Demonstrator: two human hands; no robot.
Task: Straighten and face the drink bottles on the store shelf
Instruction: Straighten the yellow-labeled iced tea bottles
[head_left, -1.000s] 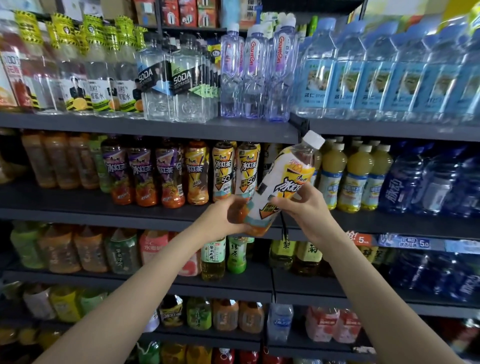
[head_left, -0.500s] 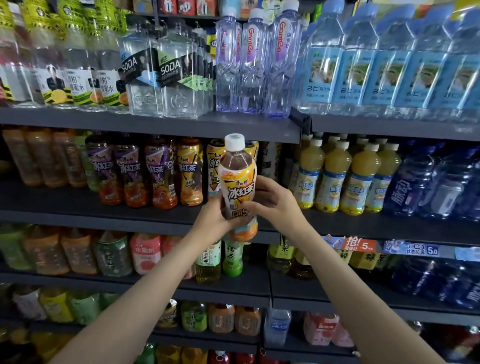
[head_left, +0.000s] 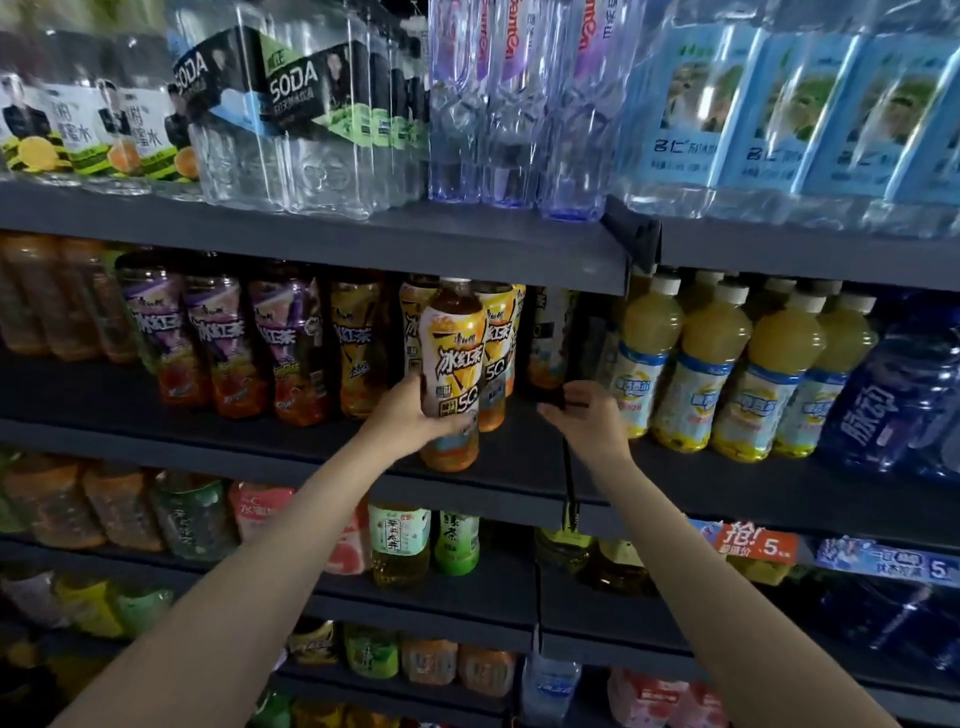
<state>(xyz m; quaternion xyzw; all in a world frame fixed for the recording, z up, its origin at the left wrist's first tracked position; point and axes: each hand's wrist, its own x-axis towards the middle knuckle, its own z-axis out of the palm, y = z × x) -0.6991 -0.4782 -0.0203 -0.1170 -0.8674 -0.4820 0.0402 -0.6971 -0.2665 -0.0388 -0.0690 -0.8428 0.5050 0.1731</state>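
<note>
One iced tea bottle (head_left: 451, 374) in our left hand (head_left: 410, 418); that grip wraps round its lower half, bottle upright at front edge of middle shelf (head_left: 291, 441), label facing us. Our right hand (head_left: 589, 418) off bottle, just beside it, fingers loose, holding nothing. Behind grip: more tea bottles (head_left: 498, 353), close. Could go wrong: we push too hard, back ones tip; bottle near edge could slip off. Bottle's bottom hard to see. Far-left bottles blurry.
</note>
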